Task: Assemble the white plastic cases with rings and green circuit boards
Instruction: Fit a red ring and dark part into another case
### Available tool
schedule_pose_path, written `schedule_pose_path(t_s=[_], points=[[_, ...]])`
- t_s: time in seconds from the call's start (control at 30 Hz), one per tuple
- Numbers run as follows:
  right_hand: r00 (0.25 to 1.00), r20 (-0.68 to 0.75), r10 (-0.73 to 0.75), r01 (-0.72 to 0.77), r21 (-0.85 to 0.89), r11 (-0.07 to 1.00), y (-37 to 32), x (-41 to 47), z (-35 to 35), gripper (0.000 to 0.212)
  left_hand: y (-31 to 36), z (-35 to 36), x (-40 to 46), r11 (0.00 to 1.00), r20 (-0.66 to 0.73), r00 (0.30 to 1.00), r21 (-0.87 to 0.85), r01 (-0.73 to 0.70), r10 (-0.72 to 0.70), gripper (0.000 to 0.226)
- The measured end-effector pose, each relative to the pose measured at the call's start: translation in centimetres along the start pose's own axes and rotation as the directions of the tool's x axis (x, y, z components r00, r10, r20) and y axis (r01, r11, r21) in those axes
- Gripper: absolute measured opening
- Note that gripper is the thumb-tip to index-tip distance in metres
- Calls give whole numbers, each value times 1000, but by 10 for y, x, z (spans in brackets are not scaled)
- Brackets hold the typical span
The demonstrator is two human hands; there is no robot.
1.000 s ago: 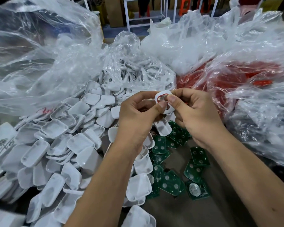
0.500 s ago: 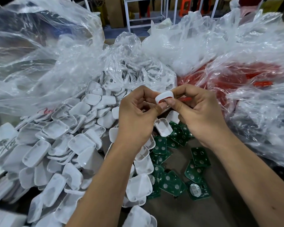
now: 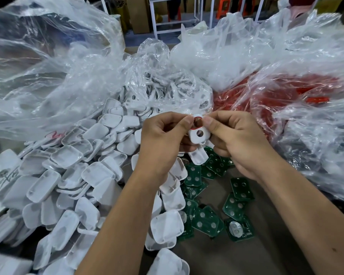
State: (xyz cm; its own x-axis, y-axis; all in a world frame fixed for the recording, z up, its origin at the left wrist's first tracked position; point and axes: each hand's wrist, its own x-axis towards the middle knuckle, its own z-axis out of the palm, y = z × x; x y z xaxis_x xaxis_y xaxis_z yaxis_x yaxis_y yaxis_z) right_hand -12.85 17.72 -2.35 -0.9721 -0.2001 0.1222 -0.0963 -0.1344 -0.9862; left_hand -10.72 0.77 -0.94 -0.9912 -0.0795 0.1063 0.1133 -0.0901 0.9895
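Observation:
My left hand (image 3: 163, 137) and my right hand (image 3: 236, 139) meet above the table, both pinching one small white plastic case (image 3: 198, 134) with a round hole in its face. A red ring (image 3: 197, 118) sits at the case's top edge between my two thumbs. Below my hands lie several green circuit boards (image 3: 207, 219), scattered flat on the brown table. A big pile of white case halves (image 3: 72, 175) spreads to the left and under my left forearm.
Clear plastic bags ring the work area: one (image 3: 48, 76) at left, one with white parts (image 3: 167, 86) in the middle, one with red parts (image 3: 286, 100) at right. A board with a coin cell (image 3: 237, 229) lies lower right. Bare brown table (image 3: 236, 259) shows near me.
The case has turned in my fingers: its holed face now points toward me and it hangs lower. The red ring now shows at its top edge. Both hands stayed close together.

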Motion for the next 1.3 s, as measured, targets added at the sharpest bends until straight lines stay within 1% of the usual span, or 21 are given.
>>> schedule_pose_path(t_s=[0.07, 0.17, 0.27, 0.37, 0.47, 0.7, 0.77, 0.83, 0.93, 0.97, 1.0, 1.07, 1.13, 1.23, 1.3], points=[[999, 34, 24, -25, 46, 999, -1, 0, -1, 27, 0, -1, 1, 1000, -14, 1000, 0, 25, -25, 16], [998, 54, 15, -13, -47, 999, -2, -2, 2, 26, -2, -1, 3, 999, -41, 999, 20, 34, -33, 17], [999, 16, 37, -35, -96, 995, 0, -2, 4, 17, -7, 2, 3, 998, -66, 997, 45, 51, -48, 17], [997, -60, 53, -60, -125, 990, 1, -2, 5, 8, -11, 2, 4, 994, -64, 996, 87, 68, -62, 14], [991, -125, 43, -60, -135, 989, 0, -2, 7, 8, -11, 1, 4, 994, -23, 997, 85, 70, -68, 9], [983, -151, 103, -116, -75, 990, 2, -1, 9, 12, -8, 4, 6, 993, -43, 995, 71, 96, -93, 7], [984, -130, 123, -128, -30, 991, 1, -1, 8, 11, -7, 4, 4, 993, -46, 998, 106, 50, -45, 10], [984, -103, 147, -146, 22, 989, -1, -1, 6, 9, -6, 4, 2, 973, -15, 998, 223, -58, 63, 23], [977, -98, 191, -179, 126, 976, -4, 0, 3, 10, -6, 4, 0, 898, 64, 971, 372, -236, 228, 54], [974, -96, 207, -190, 157, 969, -5, 1, 2, 15, -6, 3, 0, 861, 93, 957, 418, -289, 276, 62], [971, -95, 217, -198, 183, 963, -5, 1, 1, 20, -6, 3, 0, 819, 127, 939, 462, -341, 319, 65], [971, -89, 223, -201, 213, 956, -7, 0, 0, 21, -6, 3, -1, 746, 192, 904, 514, -424, 381, 62], [971, -81, 224, -203, 212, 956, -8, -1, 1, 18, -8, 3, 0, 706, 207, 882, 535, -465, 423, 55], [973, -63, 221, -211, 141, 967, -11, -2, 3, 23, -10, 4, 2, 717, 153, 892, 545, -435, 424, 44], [968, -90, 233, -228, 61, 972, -12, -3, 4, 37, -12, 3, 3, 737, 98, 916, 564, -372, 388, 32]])
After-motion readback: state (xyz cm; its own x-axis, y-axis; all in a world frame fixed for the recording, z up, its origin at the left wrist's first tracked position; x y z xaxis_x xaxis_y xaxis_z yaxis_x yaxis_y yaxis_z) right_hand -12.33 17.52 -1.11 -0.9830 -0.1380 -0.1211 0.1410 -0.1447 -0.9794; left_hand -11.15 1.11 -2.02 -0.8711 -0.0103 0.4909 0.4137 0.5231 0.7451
